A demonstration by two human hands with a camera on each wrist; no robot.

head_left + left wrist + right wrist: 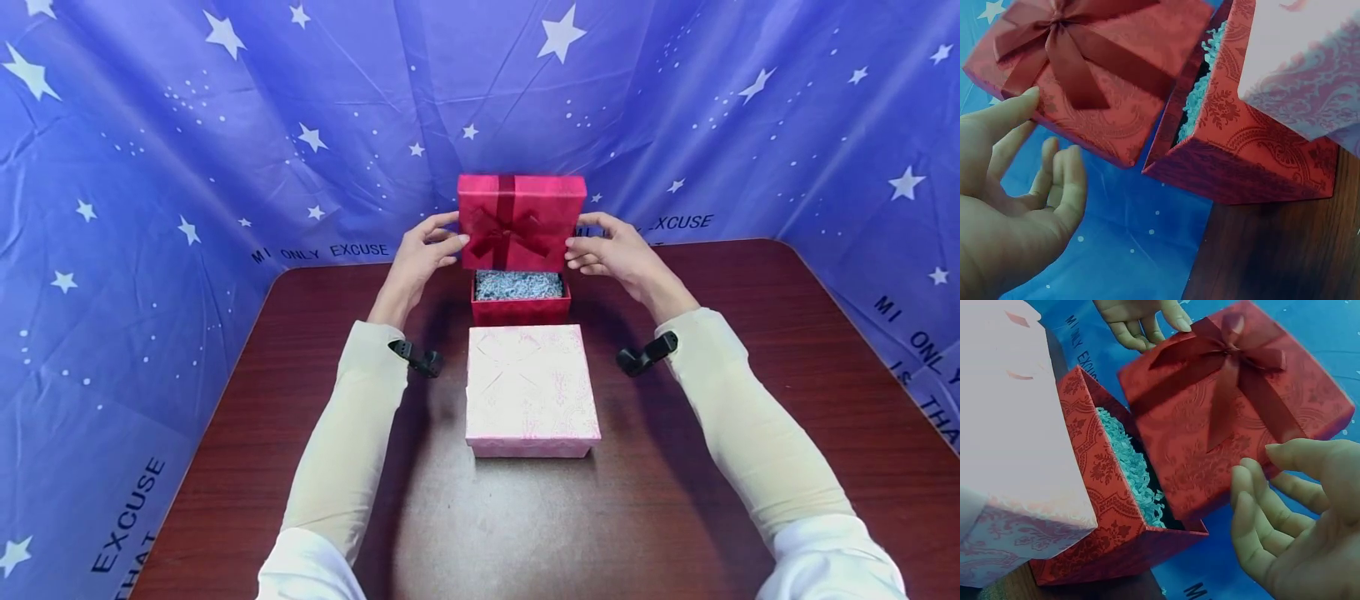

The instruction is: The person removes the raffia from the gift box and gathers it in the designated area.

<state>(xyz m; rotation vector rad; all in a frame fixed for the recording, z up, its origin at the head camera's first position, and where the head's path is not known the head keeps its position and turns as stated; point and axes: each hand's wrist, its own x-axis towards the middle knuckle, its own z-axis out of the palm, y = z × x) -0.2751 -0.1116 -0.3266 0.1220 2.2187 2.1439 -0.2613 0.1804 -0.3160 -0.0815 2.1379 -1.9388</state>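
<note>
A red gift box lid with a dark red ribbon bow stands tilted above the back of the red gift box. My left hand pinches its left edge between thumb and fingers. On the opposite edge, my right hand grips it the same way, as the right wrist view also shows. Pale blue shredded paper fills the uncovered box; whatever may lie under it is hidden. In front of the red box sits a pale pink gift box with its lid on.
The boxes stand on a dark reddish wooden table. A blue curtain with white stars and lettering hangs behind and along both sides. Black wrist cameras sit on both forearms, on either side of the boxes.
</note>
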